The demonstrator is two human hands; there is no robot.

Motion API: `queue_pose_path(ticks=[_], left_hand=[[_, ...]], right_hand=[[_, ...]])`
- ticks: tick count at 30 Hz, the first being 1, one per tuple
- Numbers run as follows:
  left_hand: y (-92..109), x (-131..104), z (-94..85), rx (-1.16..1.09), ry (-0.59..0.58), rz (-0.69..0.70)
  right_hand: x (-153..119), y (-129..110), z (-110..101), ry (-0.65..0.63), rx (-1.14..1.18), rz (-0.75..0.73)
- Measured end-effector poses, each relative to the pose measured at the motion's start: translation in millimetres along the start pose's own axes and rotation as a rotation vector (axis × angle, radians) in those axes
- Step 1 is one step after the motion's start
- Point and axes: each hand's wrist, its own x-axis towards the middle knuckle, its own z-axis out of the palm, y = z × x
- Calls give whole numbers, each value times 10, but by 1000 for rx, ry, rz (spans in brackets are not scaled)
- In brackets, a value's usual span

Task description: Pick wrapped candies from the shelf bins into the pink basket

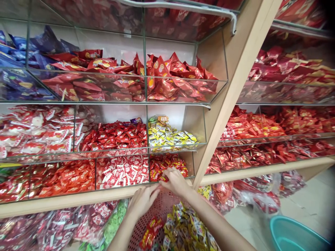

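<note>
My right hand is at the front of the lowest bin of red and yellow candies, its fingers curled together over something I cannot make out. Just left of it, my left hand rests by the shelf edge above the basket rim, fingers bent and slightly apart, with nothing visible in it. Below both hands is a pink perforated basket. It holds a pile of yellow and white wrapped candies on the right and a few red packets on the left.
Clear-walled bins of red, blue and yellow packets fill the shelves. A slanting wooden divider stands right of the hands. Bagged candies lie beneath the wooden ledge. A teal tub is on the floor at lower right.
</note>
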Motion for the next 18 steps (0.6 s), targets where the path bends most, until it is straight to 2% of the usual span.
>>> queue_pose_path(ticks=[5,10,13,18], left_hand=[[0,-13,11,-9,11,-7],[30,-22,-18,-14,3,-25],[45,-16,-40,-26,0,-22],[38,-24,-30,-27,-2,-35]], right_hand=[[-35,77,22,66,150,-71],[-65,129,26,188,357,-6],[-71,155,66,196,450,45],[-72,175,121,191,455,28]])
